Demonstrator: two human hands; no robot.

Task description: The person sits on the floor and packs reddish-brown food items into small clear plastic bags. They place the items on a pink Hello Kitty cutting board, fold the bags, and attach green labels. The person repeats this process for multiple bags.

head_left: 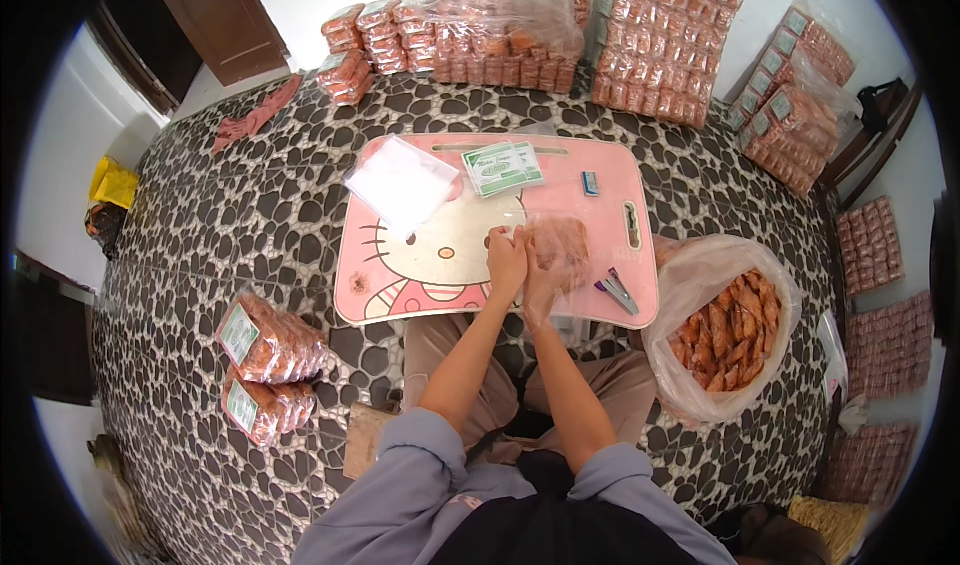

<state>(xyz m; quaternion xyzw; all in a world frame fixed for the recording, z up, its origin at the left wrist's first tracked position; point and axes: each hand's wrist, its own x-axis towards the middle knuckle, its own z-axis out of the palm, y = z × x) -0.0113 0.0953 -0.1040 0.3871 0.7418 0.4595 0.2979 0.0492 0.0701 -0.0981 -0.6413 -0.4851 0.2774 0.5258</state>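
On a low pink table point(480, 306) with a cartoon cat face, a clear plastic bag of reddish-brown food pieces point(561, 242) lies on its side. My left hand point(507, 259) pinches the gathered end of the bag. Beside it my right hand point(536, 280) holds the same bag, its fingers partly hidden by the plastic. A stapler point(618, 292) with purple parts lies at the table's right, and a small box of staples point(590, 183) is farther back. Printed green-and-white labels point(501, 169) lie at the back middle, left of them a stack of clear plastic bags point(403, 182).
Right of the table stands a large open plastic sack of brown wrapped pieces point(727, 332). Filled, labelled packs point(274, 340) sit on the patterned floor at the left. More stacked packs point(652, 47) line the back and right walls.
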